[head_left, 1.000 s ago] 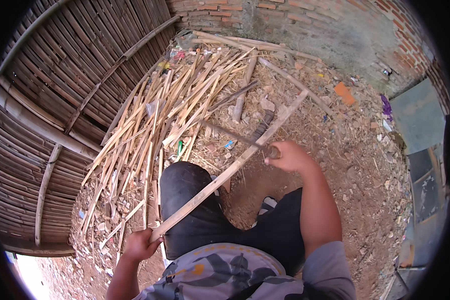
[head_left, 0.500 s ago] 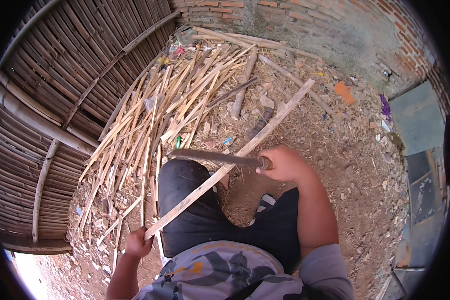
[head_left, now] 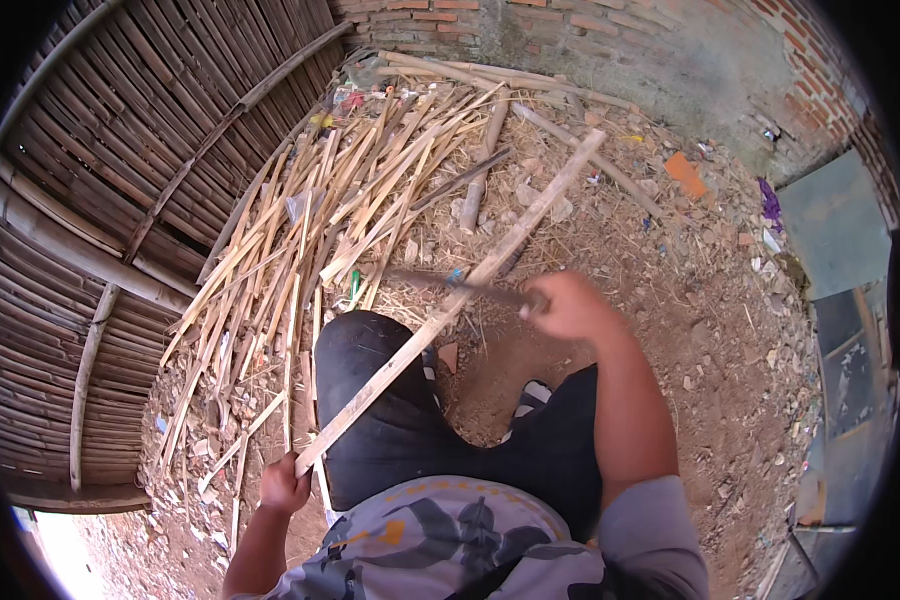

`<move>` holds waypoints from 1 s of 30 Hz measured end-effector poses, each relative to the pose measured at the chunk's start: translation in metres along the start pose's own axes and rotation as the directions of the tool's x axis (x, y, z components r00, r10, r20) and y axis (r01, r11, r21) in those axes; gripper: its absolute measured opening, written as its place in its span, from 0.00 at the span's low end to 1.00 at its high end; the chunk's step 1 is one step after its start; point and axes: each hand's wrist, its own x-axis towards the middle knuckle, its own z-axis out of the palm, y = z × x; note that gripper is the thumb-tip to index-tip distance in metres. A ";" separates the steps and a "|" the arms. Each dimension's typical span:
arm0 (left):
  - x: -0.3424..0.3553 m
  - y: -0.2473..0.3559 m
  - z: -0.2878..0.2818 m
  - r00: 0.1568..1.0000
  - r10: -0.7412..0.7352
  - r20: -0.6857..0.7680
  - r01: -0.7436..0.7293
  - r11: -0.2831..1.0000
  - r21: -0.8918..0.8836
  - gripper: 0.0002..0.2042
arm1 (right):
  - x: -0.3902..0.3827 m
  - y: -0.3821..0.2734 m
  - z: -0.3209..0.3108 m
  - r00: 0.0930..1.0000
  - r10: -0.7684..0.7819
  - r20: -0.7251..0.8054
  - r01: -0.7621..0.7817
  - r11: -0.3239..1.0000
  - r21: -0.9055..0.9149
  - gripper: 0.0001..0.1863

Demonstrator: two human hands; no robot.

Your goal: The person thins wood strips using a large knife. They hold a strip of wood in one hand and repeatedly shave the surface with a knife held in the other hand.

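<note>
My left hand (head_left: 285, 482), low at the left, grips the near end of a long pale flat strip of wood or bamboo (head_left: 390, 375), which slants up to the right above my left thigh (head_left: 355, 410). My right hand (head_left: 568, 305), right of the strip, is closed round the handle of a long blade (head_left: 420, 282). The blade is blurred and crosses the middle of the strip; whether it touches it is unclear. Both feet are partly visible on the dirt below.
Many split strips (head_left: 270, 290) lie piled at the left, beside a bamboo slat wall (head_left: 90, 130). Poles (head_left: 485, 160), rubble and litter lie ahead before a brick wall (head_left: 590, 40). Grey sheets (head_left: 835, 230) stand along the right edge.
The blade dipped toward my left knee half a second ago and has risen slightly since. The strip's far end has moved up and a little left; my left hand still grips it.
</note>
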 end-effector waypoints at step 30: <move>0.008 -0.019 -0.026 0.987 0.069 -0.142 -0.046 0.986 0.160 0.06 | 0.007 0.070 -0.017 0.951 0.279 -0.132 -0.246 0.944 0.222 0.14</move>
